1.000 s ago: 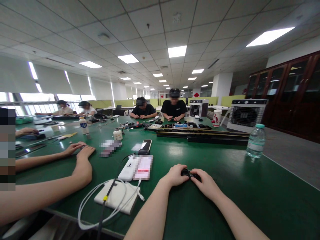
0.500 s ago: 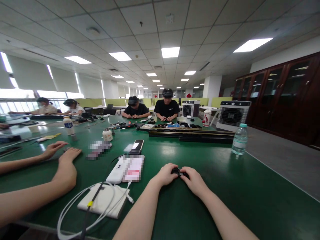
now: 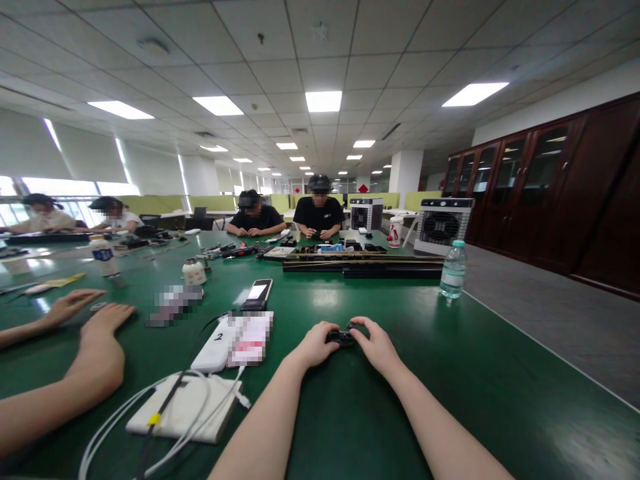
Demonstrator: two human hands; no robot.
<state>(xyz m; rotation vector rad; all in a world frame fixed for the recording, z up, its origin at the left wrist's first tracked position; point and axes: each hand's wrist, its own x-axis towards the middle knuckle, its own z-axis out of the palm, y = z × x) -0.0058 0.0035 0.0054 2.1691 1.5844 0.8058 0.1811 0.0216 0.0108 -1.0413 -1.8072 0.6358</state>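
A small black object [image 3: 342, 339], rounded and case-like with a hollowed top, is held low over the green table in front of me. My left hand [image 3: 316, 345] is closed on its left end between thumb and fingers. At the far right end, the thumb and forefinger of my right hand [image 3: 379, 347] pinch its dark edge or a small dark part there; which of these I cannot tell. The object's exact kind is too small to make out.
Left of my arms lie a white power bank [image 3: 213, 347], a pink-screened phone [image 3: 251, 339], a white box [image 3: 187, 408] and a looped white cable [image 3: 95, 427]. Another person's hand [image 3: 107, 318] rests further left. A water bottle [image 3: 453, 270] stands right, near black rails [image 3: 390, 273].
The view has turned a little to the right. My right thumb and forefinger have lifted and spread slightly at the black object's end, and more of its top shows.
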